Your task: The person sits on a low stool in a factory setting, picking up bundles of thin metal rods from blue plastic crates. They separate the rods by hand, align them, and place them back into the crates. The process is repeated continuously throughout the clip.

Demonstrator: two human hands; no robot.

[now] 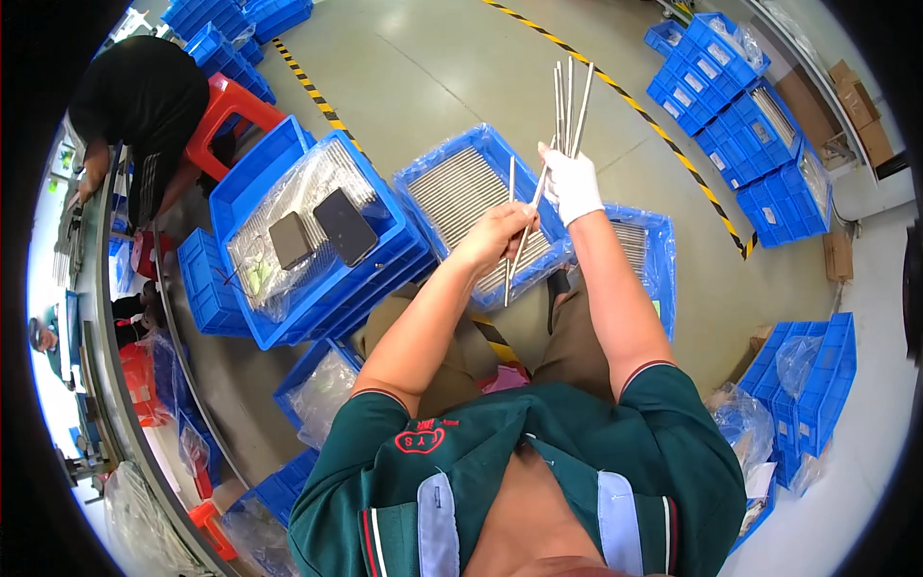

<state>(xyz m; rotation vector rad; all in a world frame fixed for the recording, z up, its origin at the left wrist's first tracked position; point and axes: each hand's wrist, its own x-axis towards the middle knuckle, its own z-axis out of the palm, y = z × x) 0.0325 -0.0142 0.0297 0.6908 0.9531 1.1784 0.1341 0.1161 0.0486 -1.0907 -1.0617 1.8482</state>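
My left hand (502,234) is closed around a couple of thin metal rods (508,285), which stick out above and below its fingers. In my right hand (574,185), which wears a white glove, a small bundle of similar silvery rods (583,108) fans out upward. One rod slants down from the right hand toward the left. Both hands are over a blue crate (415,175) lined with clear plastic, where many rods (460,197) lie side by side. To its right, partly behind my right forearm, is another blue crate (662,252) with rods.
On the left, stacked blue crates (317,322) hold plastic-covered rods, with a black phone (344,227) and a dark flat box (290,240) on top. Beyond is a red stool (229,120) beside a person in black (144,101). More blue crates (750,135) stand at the right wall.
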